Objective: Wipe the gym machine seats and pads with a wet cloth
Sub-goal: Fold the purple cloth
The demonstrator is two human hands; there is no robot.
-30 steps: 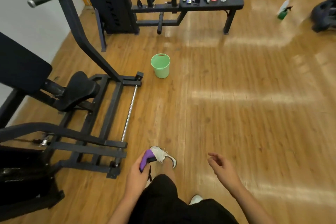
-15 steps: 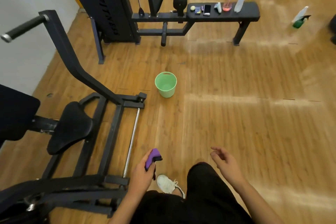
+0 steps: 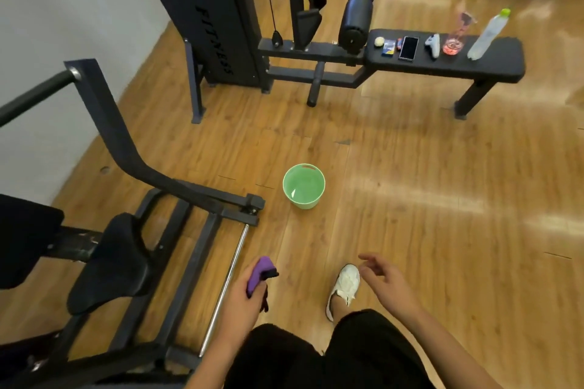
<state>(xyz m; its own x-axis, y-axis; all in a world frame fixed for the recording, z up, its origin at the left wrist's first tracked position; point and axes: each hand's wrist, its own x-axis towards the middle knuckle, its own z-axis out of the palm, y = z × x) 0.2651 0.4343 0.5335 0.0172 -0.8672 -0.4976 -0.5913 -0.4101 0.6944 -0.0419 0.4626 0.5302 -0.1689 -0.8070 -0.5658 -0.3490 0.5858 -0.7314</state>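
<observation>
Wood floor [image 3: 410, 183], gym rm. L hand [image 3: 240, 303] grips purple cloth [image 3: 259, 271]; R hand [image 3: 387, 281] lax, empty. Green bucket [image 3: 311, 203] ahead of grip, nearer than 0.5 s ago; contents unclear.

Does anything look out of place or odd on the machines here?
Yes. Loose things sit on the bench pad: a phone, a water bottle and more, odd for a pad to be wiped. No spill shows.

Ahead of you a green bucket [image 3: 304, 203] stands on the wooden floor [image 3: 442, 199]; farther off, a phone [image 3: 408, 48], a controller [image 3: 433, 45] and a clear bottle [image 3: 486, 35] sit in a row.
</observation>
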